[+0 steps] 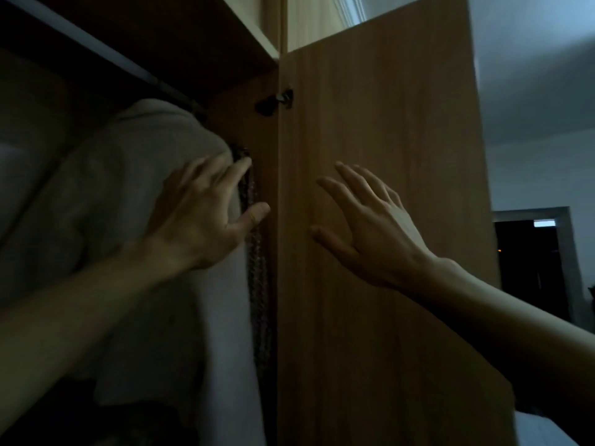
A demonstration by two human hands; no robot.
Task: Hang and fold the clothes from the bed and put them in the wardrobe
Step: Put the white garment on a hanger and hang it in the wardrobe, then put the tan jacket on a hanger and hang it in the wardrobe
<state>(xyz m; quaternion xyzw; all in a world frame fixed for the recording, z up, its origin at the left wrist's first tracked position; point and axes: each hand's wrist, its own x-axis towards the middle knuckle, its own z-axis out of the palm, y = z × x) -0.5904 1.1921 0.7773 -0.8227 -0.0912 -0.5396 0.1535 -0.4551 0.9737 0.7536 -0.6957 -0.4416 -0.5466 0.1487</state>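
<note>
A pale grey garment (pixel 135 220) hangs from the rail (pixel 96 48) inside the open wardrobe, on the left. A dark patterned garment (pixel 257 284) hangs squeezed between it and the wardrobe's side wall. My left hand (pixel 199 220) lies flat against the pale garment's shoulder, fingers spread, holding nothing. My right hand (pixel 370 226) is spread open in front of the inner face of the wooden wardrobe door (pixel 386 123); I cannot tell whether it touches the wood.
The door stands open at the centre, hung on a dark hinge (pixel 277 101). A shelf board (pixel 193 24) runs above the rail. To the right are a pale wall and a dark doorway (pixel 531 262). The room is dim.
</note>
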